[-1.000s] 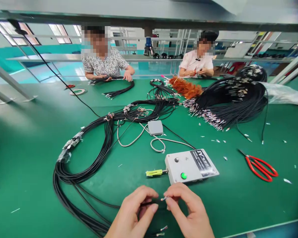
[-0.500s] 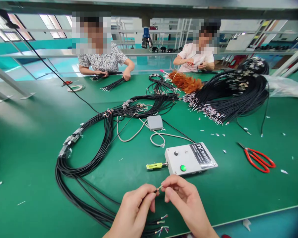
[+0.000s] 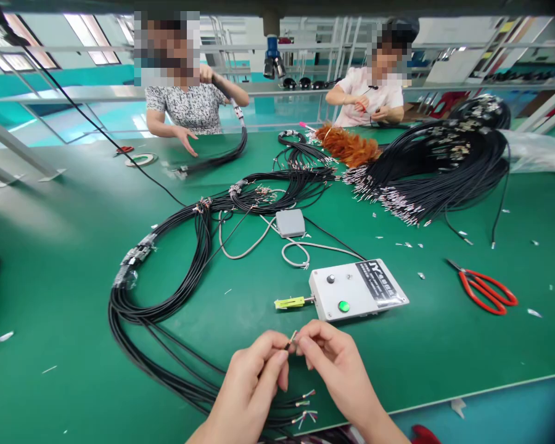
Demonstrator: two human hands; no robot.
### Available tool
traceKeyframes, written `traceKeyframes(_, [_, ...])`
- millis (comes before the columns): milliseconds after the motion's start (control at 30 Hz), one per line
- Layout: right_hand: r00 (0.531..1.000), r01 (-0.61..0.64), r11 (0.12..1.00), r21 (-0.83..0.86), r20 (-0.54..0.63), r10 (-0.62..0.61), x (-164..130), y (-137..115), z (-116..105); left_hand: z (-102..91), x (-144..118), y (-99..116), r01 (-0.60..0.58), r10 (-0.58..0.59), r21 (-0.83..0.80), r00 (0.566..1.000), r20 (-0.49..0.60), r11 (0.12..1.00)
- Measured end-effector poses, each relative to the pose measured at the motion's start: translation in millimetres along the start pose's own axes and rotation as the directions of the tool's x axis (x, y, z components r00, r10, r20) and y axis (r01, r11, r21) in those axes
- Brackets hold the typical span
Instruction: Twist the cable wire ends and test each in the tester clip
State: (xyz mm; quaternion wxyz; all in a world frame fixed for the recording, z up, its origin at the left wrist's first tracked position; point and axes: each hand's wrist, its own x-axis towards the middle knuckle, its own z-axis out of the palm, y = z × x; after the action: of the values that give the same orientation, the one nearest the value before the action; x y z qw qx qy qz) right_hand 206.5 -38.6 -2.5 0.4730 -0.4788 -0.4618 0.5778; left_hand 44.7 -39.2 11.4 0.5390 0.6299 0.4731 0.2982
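My left hand (image 3: 252, 379) pinches a black cable close to its stripped end, where thin light-coloured wires (image 3: 292, 338) stick up. At those wires, the thumb and forefinger of my right hand (image 3: 340, 370) are closed together. Below my hands, several more black cables (image 3: 198, 394) run toward me, and their fanned ends (image 3: 306, 416) show coloured wires. Just beyond my fingers stands a white box (image 3: 358, 290) with a knob, a glowing green button and a yellow-green clamp-like tip (image 3: 290, 303) at its left side.
Cable bundles (image 3: 166, 246) curve across the green table (image 3: 74, 296), with a larger heap (image 3: 444, 166) at back right. Red-handled scissors (image 3: 488, 293) lie right; a grey pedal-like block (image 3: 290, 222) sits mid-table. Two people (image 3: 185, 108) (image 3: 370, 92) work opposite.
The wires between my fingers now point more upward, and my right fingers have come closer to my left. Across the table, the left person has lifted a cable bundle with one hand.
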Motion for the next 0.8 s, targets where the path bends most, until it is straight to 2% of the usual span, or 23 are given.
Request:
traceKeyframes(100, [1.000, 0.019, 0.997, -0.073, -0.001, -0.019, -1.9, 4.6, 3.7, -0.3, 0.1, 1.1, 0.002, -0.001, -0.075, 1.000, 0.016, 0.997])
traceKeyframes(300, [1.000, -0.010, 0.989, -0.145, 0.020, 0.013, -4.2, 8.4, 6.6, -1.6, 1.4, 0.2, 0.167, -0.132, -0.351, 0.984, 0.121, 0.921])
traceKeyframes(400, [0.998, 0.005, 0.975, -0.220, 0.062, 0.009, -4.7, 5.7, 7.8, 0.2, 3.8, -2.5, 0.201, -0.199, -0.387, 0.979, 0.046, 0.900])
traceKeyframes(533, [0.993, 0.084, 0.933, -0.349, 0.103, -0.051, -6.2, -0.9, 7.0, 3.9, 4.0, -3.9, 0.202, -0.256, -0.302, 0.955, -0.149, 0.932])
traceKeyframes(633, [0.985, 0.152, 0.893, -0.423, 0.143, -0.100, -6.0, -4.0, 2.0, 4.1, 0.9, -2.8, 0.091, -0.106, -0.071, 0.963, -0.246, 0.993])
traceKeyframes(700, [0.979, 0.187, 0.867, -0.462, 0.162, -0.124, -5.5, -3.8, -3.3, 3.0, -0.5, -2.3, 0.006, 0.014, 0.085, 0.972, -0.235, 0.996])
traceKeyframes(800, [0.972, 0.225, 0.830, -0.511, 0.176, -0.156, -6.3, -2.4, -11.5, 1.8, 0.2, -2.9, -0.006, 0.030, 0.137, 0.984, -0.178, 0.991])
